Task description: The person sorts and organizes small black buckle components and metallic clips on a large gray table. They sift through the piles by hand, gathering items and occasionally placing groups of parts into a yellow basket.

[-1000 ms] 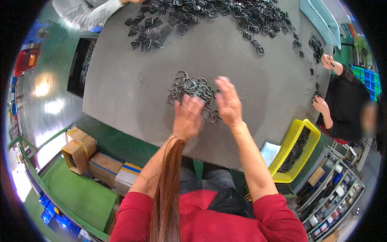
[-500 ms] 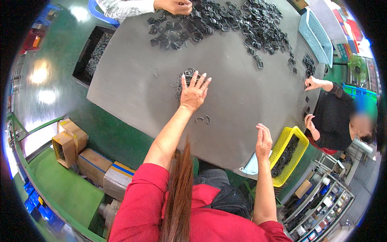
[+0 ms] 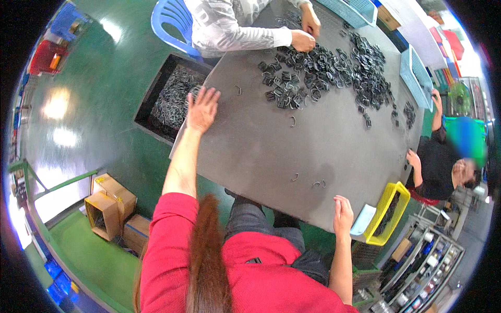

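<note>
At the left edge of the grey table point(image 3: 250, 151), my left hand point(image 3: 203, 110) reaches out with its fingers spread. It is beside a black bin point(image 3: 155, 96) that holds a heap of thin bent metal wire pieces point(image 3: 176, 96). A few wire pieces show by its fingertips. My right hand point(image 3: 343, 215) is over the table's near right edge, holding nothing, its fingers stretched out together. Between my hands, several single curved wire pieces point(image 3: 319, 183) lie scattered. A large pile of small black parts point(image 3: 329, 68), some with wire loops, covers the far side.
Across the table a person in a light sleeve point(image 3: 250, 39) handles black parts. Another person in black point(image 3: 438, 161) sits at the right. A yellow basket point(image 3: 373, 232) with a light blue mask point(image 3: 364, 219) is near my right hand. Blue baskets point(image 3: 416, 78) stand at the far right.
My left hand has moved from a small wire pile mid-table to the left edge by the bin. That pile no longer shows mid-table. The view has shifted left.
</note>
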Available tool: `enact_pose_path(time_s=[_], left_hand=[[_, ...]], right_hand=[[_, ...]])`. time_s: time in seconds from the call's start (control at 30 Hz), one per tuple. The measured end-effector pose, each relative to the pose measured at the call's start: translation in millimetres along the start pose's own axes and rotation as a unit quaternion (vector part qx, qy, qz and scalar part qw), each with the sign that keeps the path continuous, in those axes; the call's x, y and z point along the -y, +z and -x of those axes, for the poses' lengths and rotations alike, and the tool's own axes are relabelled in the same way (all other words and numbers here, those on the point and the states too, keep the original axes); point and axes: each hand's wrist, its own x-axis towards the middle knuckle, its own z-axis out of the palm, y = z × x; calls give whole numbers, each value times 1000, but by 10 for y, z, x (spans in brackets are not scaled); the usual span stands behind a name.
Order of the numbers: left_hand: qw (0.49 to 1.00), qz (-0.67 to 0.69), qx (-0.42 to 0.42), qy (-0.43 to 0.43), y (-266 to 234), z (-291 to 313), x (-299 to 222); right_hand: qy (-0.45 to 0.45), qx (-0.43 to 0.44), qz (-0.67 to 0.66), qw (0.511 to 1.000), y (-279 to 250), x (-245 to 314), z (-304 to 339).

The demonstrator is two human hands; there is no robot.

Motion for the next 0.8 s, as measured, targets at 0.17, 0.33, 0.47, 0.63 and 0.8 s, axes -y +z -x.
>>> enact_pose_path(time_s=[0.17,0.33,0.47,0.63,0.8], left_hand=[[994,-34,23,-104,-215,-262,519],[997,59,-36,-38,-285,-360,-612],[932,207,67,290,-432,466,-2593],[843,246,144,455,-389,1019,-3953],[896,205,131,370,-52,610,-3147]], right_hand=[[21,-14,14,1000,-50,218,63],[58,-60,17,996,-158,114,184],[98,-68,8,993,-222,66,279],[145,-97,39,984,-471,36,673],[211,-128,14,969,-530,-184,1133]])
